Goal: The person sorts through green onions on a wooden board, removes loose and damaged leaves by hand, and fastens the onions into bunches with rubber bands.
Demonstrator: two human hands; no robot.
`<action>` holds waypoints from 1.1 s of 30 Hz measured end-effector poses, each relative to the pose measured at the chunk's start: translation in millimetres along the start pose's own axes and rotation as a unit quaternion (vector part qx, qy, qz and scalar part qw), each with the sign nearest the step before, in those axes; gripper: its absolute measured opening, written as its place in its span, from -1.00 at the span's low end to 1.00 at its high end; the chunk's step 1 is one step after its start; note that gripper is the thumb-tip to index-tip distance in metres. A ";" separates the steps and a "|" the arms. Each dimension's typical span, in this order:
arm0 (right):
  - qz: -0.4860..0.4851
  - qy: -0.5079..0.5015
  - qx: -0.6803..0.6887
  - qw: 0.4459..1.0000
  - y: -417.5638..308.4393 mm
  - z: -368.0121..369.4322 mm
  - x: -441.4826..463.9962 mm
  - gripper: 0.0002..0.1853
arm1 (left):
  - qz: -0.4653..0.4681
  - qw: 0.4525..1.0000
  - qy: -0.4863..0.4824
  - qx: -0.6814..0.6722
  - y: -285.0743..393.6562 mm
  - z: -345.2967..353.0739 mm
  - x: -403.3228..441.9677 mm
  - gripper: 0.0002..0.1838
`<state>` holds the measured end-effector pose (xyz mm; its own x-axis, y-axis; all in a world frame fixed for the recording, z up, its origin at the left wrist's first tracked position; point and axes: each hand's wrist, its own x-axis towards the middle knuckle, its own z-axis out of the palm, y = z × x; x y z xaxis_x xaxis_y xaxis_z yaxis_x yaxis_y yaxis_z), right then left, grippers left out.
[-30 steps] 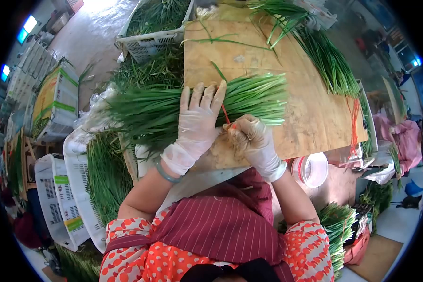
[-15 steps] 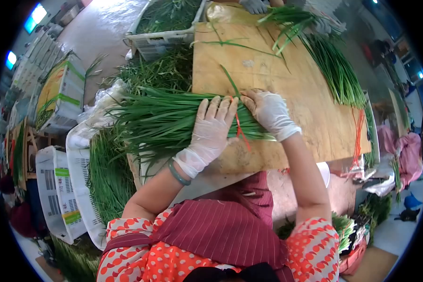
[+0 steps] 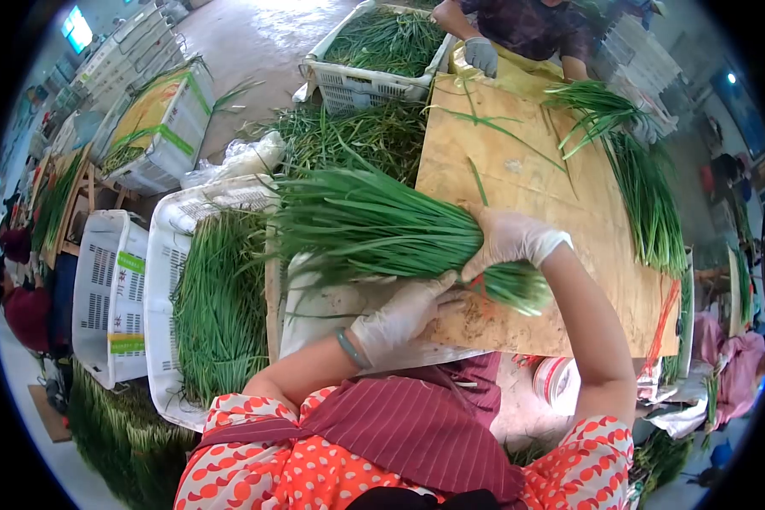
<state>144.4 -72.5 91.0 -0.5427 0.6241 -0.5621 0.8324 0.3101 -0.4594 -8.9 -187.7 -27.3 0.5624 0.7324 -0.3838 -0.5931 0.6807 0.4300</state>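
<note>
A thick bundle of green chives (image 3: 382,225) lies slanted over the left edge of the wooden board (image 3: 561,246), leaf tips to the left and pale stem ends to the right. My right hand (image 3: 506,238), in a thin white glove, is wrapped round the bundle near its stem end. A red tie (image 3: 479,287) shows partly beneath that grip. Below the bundle is my left hand (image 3: 404,319), also gloved, its fingers stretched along the lower side; the fingertips are partly hidden. A loose chive leaf (image 3: 478,181) sticks up beyond the right hand.
White crates of chives (image 3: 166,297) stand at the left, and another crate (image 3: 370,85) is farther back. Across the board, a person's grey-gloved hand (image 3: 481,56) rests near a second bunch (image 3: 599,110). More chives (image 3: 650,204) lie along the right edge beside red strips (image 3: 665,319).
My right hand has moved from beside the tie to a grip round the bundle. My left hand has slid off the top to the lower side. The view has shifted.
</note>
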 end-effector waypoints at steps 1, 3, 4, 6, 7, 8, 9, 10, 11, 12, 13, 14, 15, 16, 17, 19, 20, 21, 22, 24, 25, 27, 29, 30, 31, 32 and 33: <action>-0.004 0.032 0.008 0.999 -8.6 0.7 -12.8 0.20 | 0.071 0.994 0.051 0.066 -0.4 8.0 -3.1 -0.66; -0.017 0.116 0.045 0.992 -2.3 16.2 -21.1 0.17 | 0.182 0.969 0.098 0.133 2.2 16.9 -7.3 -0.65; -0.016 0.118 0.046 0.992 -0.3 21.9 -29.3 0.17 | 0.181 0.969 0.096 0.135 6.4 20.5 -6.0 -0.65; -0.105 0.333 0.171 0.921 -1.4 28.5 -39.6 0.00 | 0.331 0.897 0.045 0.289 27.6 29.9 0.8 -0.64; -0.181 0.409 0.207 0.870 -1.8 32.4 -38.2 -0.10 | 0.342 0.886 0.039 0.311 43.0 44.4 -2.4 -0.60; -0.188 0.409 0.205 0.869 -7.1 29.4 -39.3 -0.10 | 0.353 0.874 0.034 0.332 58.4 58.8 -5.6 -0.56; -0.224 0.436 0.296 0.820 -14.2 24.2 -43.4 -0.14 | 0.422 0.839 0.002 0.342 69.5 71.9 -1.5 -0.53; -0.254 0.458 0.383 0.760 -20.3 19.4 -50.2 -0.19 | 0.476 0.793 0.013 0.379 82.2 83.9 1.8 -0.44; -0.259 0.457 0.386 0.759 -22.8 10.4 -59.1 -0.23 | 0.496 0.772 0.015 0.397 91.9 97.2 1.7 -0.39; -0.237 0.496 0.369 0.750 -30.3 4.7 -67.5 -0.27 | 0.517 0.749 0.017 0.414 101.9 110.6 1.9 -0.34; -0.242 0.520 0.382 0.725 -34.5 2.5 -70.4 -0.32 | 0.522 0.773 -0.042 0.357 109.0 127.0 -2.1 -0.21; -0.247 0.545 0.391 0.699 -36.4 2.1 -72.2 -0.37 | 0.524 0.792 -0.101 0.296 112.5 135.7 -1.2 -0.08; -0.238 0.551 0.390 0.698 -35.5 5.9 -73.1 -0.37 | 0.517 0.797 -0.108 0.293 113.0 134.7 4.3 -0.08; -0.254 0.534 0.432 0.682 -32.7 10.2 -71.8 -0.43 | 0.540 0.771 -0.093 0.324 114.0 129.6 10.1 0.06; -0.273 0.515 0.471 0.662 -26.6 13.7 -69.2 -0.49 | 0.564 0.742 -0.078 0.355 115.0 122.4 15.3 0.21; -0.260 0.541 0.416 0.684 7.5 27.3 -52.7 -0.53 | 0.523 0.739 -0.100 0.413 113.8 87.2 33.3 0.42; -0.254 0.516 0.429 0.696 13.2 34.3 -53.3 -0.54 | 0.513 0.720 -0.098 0.457 112.1 67.7 43.2 0.48; -0.247 0.521 0.431 0.694 15.2 37.3 -53.6 -0.54 | 0.519 0.664 -0.098 0.529 114.1 65.6 43.7 0.55; -0.221 0.489 0.468 0.703 15.4 36.1 -52.1 -0.52 | 0.516 0.666 -0.106 0.528 111.8 67.4 46.2 0.55; -0.222 0.464 0.524 0.679 4.2 30.5 -50.5 -0.51 | 0.397 0.795 -0.191 0.417 104.6 80.6 52.2 0.55; -0.252 0.473 0.542 0.647 -9.6 25.4 -48.2 -0.51 | 0.437 0.797 -0.190 0.371 102.4 83.4 62.2 0.27; -0.215 0.505 0.509 0.663 -12.8 18.3 -42.6 -0.43 | 0.392 0.829 -0.110 0.384 105.8 114.9 42.1 0.09; -0.317 0.465 0.586 0.583 -32.2 6.9 -58.3 -0.31 | 0.393 0.821 -0.077 0.407 108.2 121.1 36.7 -0.17; -0.310 0.459 0.602 0.575 -35.9 5.8 -64.8 -0.27 | 0.364 0.826 -0.064 0.425 108.6 123.8 26.6 -0.29; -0.308 0.491 0.572 0.580 -34.1 9.0 -63.8 -0.35 | 0.389 0.804 -0.061 0.445 105.7 120.0 19.6 -0.39; -0.304 0.524 0.541 0.584 -32.1 12.1 -63.0 -0.42 | 0.412 0.782 -0.060 0.465 103.5 116.7 20.1 -0.49; -0.276 0.526 0.543 0.594 -22.0 19.4 -52.1 -0.42 | 0.391 0.789 -0.083 0.467 100.6 110.1 31.8 -0.49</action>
<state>152.2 -125.7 117.0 0.1479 0.9219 0.3581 -0.3120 0.3871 -0.8676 12.7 -97.5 93.8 0.3496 0.8578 0.3767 -0.1564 -0.3430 0.9262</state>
